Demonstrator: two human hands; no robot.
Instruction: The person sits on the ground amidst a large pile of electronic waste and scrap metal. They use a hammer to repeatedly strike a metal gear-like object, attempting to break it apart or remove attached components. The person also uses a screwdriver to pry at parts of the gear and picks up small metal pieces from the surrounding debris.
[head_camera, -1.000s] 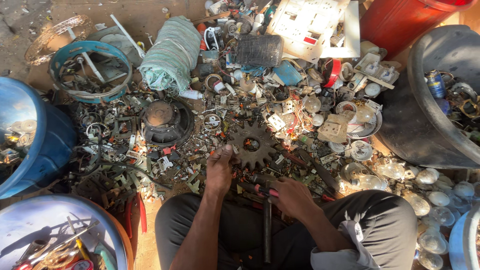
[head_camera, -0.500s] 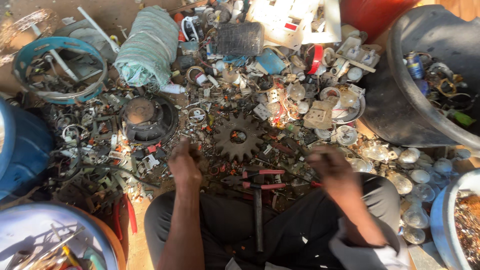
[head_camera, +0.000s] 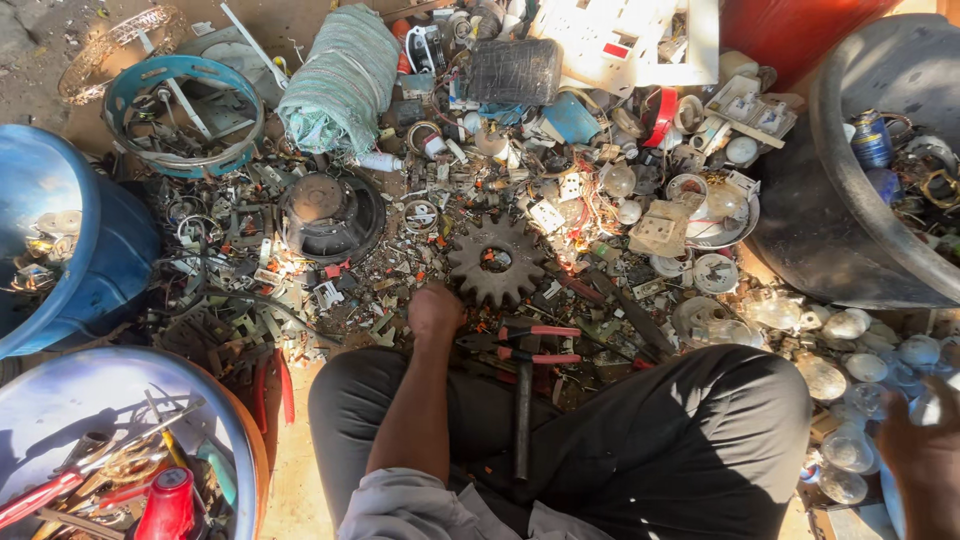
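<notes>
My left hand (head_camera: 435, 310) rests knuckles-up on the scrap pile. It sits just below a rusty toothed gear (head_camera: 495, 260), and its fingertips are curled down into small metal bits and hidden. Red-handled pliers (head_camera: 535, 343) and a hammer (head_camera: 523, 410) lie between my knees, right of that hand. My right hand (head_camera: 925, 450) is at the far right edge, above several clear glass bulbs (head_camera: 845, 455). It is dark and partly cut off, so its grip is unclear.
A blue drum (head_camera: 100, 250) stands at the left, a bowl of tools (head_camera: 60, 390) at the lower left and a black tub (head_camera: 830, 210) at the right. A speaker (head_camera: 330, 215), a rolled green sack (head_camera: 340, 80) and a white panel (head_camera: 625, 40) lie beyond the gear.
My right hand has left the pliers in front of me and swung out to the far right, over the bulbs. My left hand has stayed by the gear.
</notes>
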